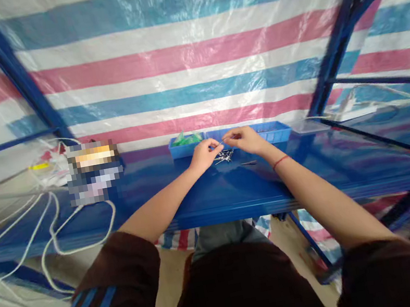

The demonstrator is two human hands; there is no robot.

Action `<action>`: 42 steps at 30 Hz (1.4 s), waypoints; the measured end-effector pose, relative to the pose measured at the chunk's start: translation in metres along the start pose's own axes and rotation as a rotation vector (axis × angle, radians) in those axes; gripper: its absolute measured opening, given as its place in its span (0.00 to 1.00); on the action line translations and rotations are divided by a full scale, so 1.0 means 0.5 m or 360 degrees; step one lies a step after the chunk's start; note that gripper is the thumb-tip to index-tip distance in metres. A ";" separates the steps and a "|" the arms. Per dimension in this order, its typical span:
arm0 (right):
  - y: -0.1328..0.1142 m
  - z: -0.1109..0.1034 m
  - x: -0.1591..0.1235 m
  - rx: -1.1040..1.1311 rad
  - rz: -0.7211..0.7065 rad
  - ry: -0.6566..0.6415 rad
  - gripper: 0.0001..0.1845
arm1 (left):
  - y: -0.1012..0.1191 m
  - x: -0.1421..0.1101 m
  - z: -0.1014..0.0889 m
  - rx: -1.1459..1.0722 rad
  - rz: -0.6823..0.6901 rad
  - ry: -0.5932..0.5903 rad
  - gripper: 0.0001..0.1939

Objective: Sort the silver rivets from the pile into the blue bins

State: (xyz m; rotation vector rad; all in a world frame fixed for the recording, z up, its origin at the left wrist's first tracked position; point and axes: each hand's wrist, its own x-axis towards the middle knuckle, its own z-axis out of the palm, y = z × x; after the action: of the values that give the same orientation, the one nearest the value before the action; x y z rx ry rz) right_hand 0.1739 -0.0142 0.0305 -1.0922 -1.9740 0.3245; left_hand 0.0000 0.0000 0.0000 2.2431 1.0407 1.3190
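Note:
My left hand (pixel 204 154) and my right hand (pixel 243 140) meet above the blue table, fingertips pinched close together. Whatever sits between the fingers of either hand is too small to make out. Just below them lies a loose pile of small shiny metal pieces (pixel 224 156). One slim dark piece (pixel 248 163) rests apart from the pile, below my right hand. Behind the hands stands a row of blue plastic bins. The left bin (pixel 181 151) contains green pieces (pixel 186 139); the right bin (pixel 279 135) is partly hidden by my right hand.
White cables (pixel 56 222) loop over the table's left side and hang off its edge. A blurred-out item (pixel 93 173) stands at the back left. Blue metal posts (pixel 342 29) frame both sides, with a striped plastic sheet (pixel 176 37) behind. A white power strip (pixel 356 111) is at the right.

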 end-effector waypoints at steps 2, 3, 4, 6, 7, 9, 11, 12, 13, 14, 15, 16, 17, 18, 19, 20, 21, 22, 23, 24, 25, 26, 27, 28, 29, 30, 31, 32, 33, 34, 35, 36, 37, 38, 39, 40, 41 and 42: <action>-0.001 -0.004 -0.003 -0.0133 -0.0030 -0.0004 0.12 | -0.002 0.001 -0.004 0.0013 0.0010 0.0028 0.06; -0.001 -0.006 -0.005 -0.0191 -0.0043 -0.0011 0.12 | -0.002 0.001 -0.005 0.0020 0.0011 0.0041 0.06; -0.001 -0.007 -0.006 -0.0244 -0.0054 -0.0023 0.12 | -0.002 0.001 -0.006 0.0027 0.0008 0.0053 0.06; 0.000 -0.007 -0.008 -0.0347 -0.0079 -0.0064 0.13 | -0.001 0.001 -0.007 0.0043 -0.0006 0.0078 0.06; 0.001 -0.006 -0.009 -0.0377 -0.0083 -0.0085 0.13 | -0.001 0.001 -0.007 0.0048 -0.0016 0.0085 0.06; 0.007 -0.003 -0.007 -0.0384 -0.0030 -0.0097 0.14 | -0.001 0.000 -0.007 0.0068 -0.0038 0.0067 0.08; 0.020 -0.003 -0.002 -0.0315 0.0134 -0.0007 0.15 | -0.001 -0.002 -0.007 0.0110 -0.0044 -0.0005 0.10; 0.029 -0.005 0.001 -0.0253 0.0251 0.0098 0.16 | -0.001 -0.004 -0.008 0.0140 -0.0026 -0.0064 0.12; 0.039 -0.008 0.004 -0.0181 0.0373 0.0231 0.17 | 0.000 -0.006 -0.008 0.0175 0.0018 -0.0138 0.13; 0.051 -0.014 0.006 -0.0112 0.0493 0.0378 0.18 | 0.001 -0.009 -0.009 0.0212 0.0092 -0.0221 0.12; 0.063 -0.020 0.007 -0.0056 0.0600 0.0522 0.20 | 0.004 -0.012 -0.009 0.0247 0.0190 -0.0305 0.12; 0.074 -0.027 0.007 -0.0024 0.0691 0.0627 0.22 | 0.008 -0.015 -0.008 0.0280 0.0302 -0.0388 0.11; 0.084 -0.034 0.006 -0.0010 0.0764 0.0686 0.25 | 0.012 -0.018 -0.006 0.0314 0.0413 -0.0466 0.11; 0.092 -0.041 0.005 -0.0004 0.0810 0.0699 0.28 | 0.017 -0.022 -0.004 0.0351 0.0511 -0.0534 0.11; 0.096 -0.045 0.004 -0.0007 0.0836 0.0685 0.29 | 0.022 -0.025 -0.001 0.0390 0.0590 -0.0597 0.12; 0.097 -0.048 0.003 -0.0015 0.0844 0.0651 0.29 | 0.026 -0.028 0.002 0.0426 0.0651 -0.0661 0.13; 0.095 -0.049 0.002 -0.0027 0.0832 0.0602 0.29 | 0.030 -0.030 0.006 0.0453 0.0699 -0.0725 0.13; 0.090 -0.049 0.002 -0.0046 0.0804 0.0541 0.28 | 0.034 -0.031 0.010 0.0464 0.0736 -0.0780 0.13; 0.084 -0.047 0.002 -0.0071 0.0761 0.0465 0.27 | 0.037 -0.033 0.013 0.0458 0.0762 -0.0824 0.11; 0.076 -0.044 0.002 -0.0104 0.0706 0.0377 0.25 | 0.040 -0.034 0.016 0.0440 0.0779 -0.0853 0.10; 0.068 -0.041 0.002 -0.0144 0.0640 0.0285 0.24 | 0.044 -0.035 0.018 0.0422 0.0792 -0.0868 0.09; 0.060 -0.038 0.001 -0.0188 0.0566 0.0199 0.23 | 0.047 -0.036 0.020 0.0420 0.0801 -0.0870 0.08; 0.052 -0.036 0.001 -0.0226 0.0489 0.0117 0.22 | 0.050 -0.036 0.021 0.0442 0.0802 -0.0859 0.08; 0.044 -0.034 -0.001 -0.0244 0.0419 0.0038 0.22 | 0.053 -0.037 0.020 0.0485 0.0795 -0.0836 0.08; 0.038 -0.034 -0.003 -0.0229 0.0365 -0.0041 0.23 | 0.055 -0.037 0.019 0.0536 0.0775 -0.0801 0.08; 0.031 -0.034 -0.006 -0.0178 0.0336 -0.0131 0.25 | 0.056 -0.036 0.017 0.0576 0.0735 -0.0750 0.08; 0.026 -0.034 -0.009 -0.0095 0.0337 -0.0233 0.27 | 0.055 -0.034 0.014 0.0589 0.0674 -0.0682 0.09; 0.021 -0.034 -0.012 0.0004 0.0368 -0.0338 0.29 | 0.051 -0.031 0.010 0.0570 0.0600 -0.0603 0.09; 0.016 -0.035 -0.015 0.0100 0.0417 -0.0438 0.30 | 0.046 -0.027 0.006 0.0519 0.0519 -0.0516 0.09; 0.012 -0.035 -0.018 0.0178 0.0464 -0.0526 0.31 | 0.040 -0.023 0.002 0.0445 0.0436 -0.0432 0.08; 0.010 -0.034 -0.020 0.0231 0.0495 -0.0598 0.30 | 0.032 -0.018 -0.002 0.0359 0.0355 -0.0355 0.07; 0.008 -0.033 -0.022 0.0258 0.0504 -0.0653 0.29 | 0.025 -0.013 -0.005 0.0272 0.0279 -0.0290 0.06; 0.007 -0.032 -0.023 0.0273 0.0491 -0.0689 0.27 | 0.018 -0.009 -0.008 0.0192 0.0208 -0.0240 0.05; 0.006 -0.030 -0.023 0.0278 0.0466 -0.0712 0.26 | 0.014 -0.006 -0.009 0.0120 0.0141 -0.0202 0.04; 0.007 -0.029 -0.023 0.0279 0.0439 -0.0726 0.25 | 0.012 -0.003 -0.009 0.0059 0.0080 -0.0167 0.04; 0.007 -0.027 -0.022 0.0275 0.0421 -0.0729 0.24 | 0.011 -0.002 -0.009 0.0009 0.0027 -0.0131 0.03; 0.008 -0.026 -0.022 0.0270 0.0410 -0.0725 0.23 | 0.013 -0.001 -0.008 -0.0032 -0.0018 -0.0095 0.03; 0.009 -0.025 -0.021 0.0272 0.0400 -0.0710 0.23 | 0.016 0.000 -0.007 -0.0067 -0.0051 -0.0064 0.03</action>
State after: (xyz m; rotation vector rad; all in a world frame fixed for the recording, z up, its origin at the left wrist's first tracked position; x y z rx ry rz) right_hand 0.1890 -0.0219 0.0301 -1.2341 -2.1384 0.9227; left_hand 0.0005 -0.0058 0.0066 2.2036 1.0212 1.2660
